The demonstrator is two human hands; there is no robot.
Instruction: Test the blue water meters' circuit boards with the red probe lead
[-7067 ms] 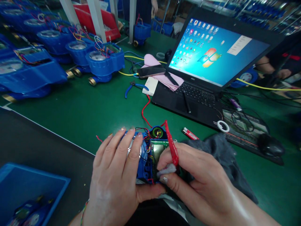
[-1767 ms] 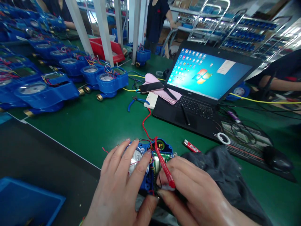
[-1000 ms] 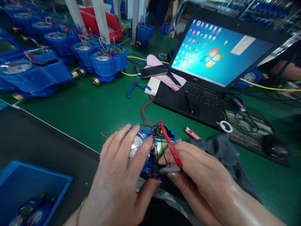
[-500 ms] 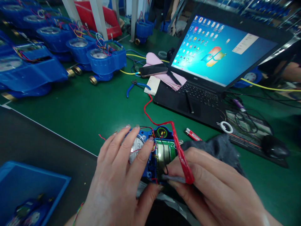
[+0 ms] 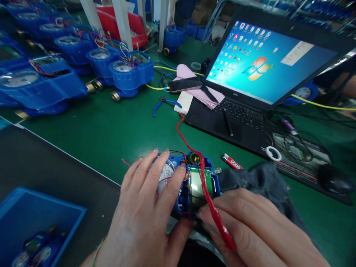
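One opened blue meter (image 5: 181,202) sits at the near side of the green table (image 5: 97,137), beneath and between the hands. The left hand (image 5: 147,207) lies across its dial (image 5: 166,176), fingers spread a little, thumb braced at the near edge; I record it as clamped on the meter. The right hand (image 5: 247,230) stands at the near corner of the display (image 5: 196,185), fingers curled and close together. Its fingertips are partly hidden, and I cannot tell whether they grip anything. The left thumb is just beside the right fingertips.

A red cord (image 5: 205,185) crosses the display and ends over the right fingers.

Markings: the laptop (image 5: 241,126) bears the name DELL below its screen (image 5: 269,63), which displays the four-coloured Windows flag; captions under the icons are too small to read. Lettering on the red and white stick (image 5: 232,161), near the meter, is not legible to me. Print on the dial shows between the fingers, likewise unreadable. The white pad (image 5: 184,101) carries faint marks, also unreadable.
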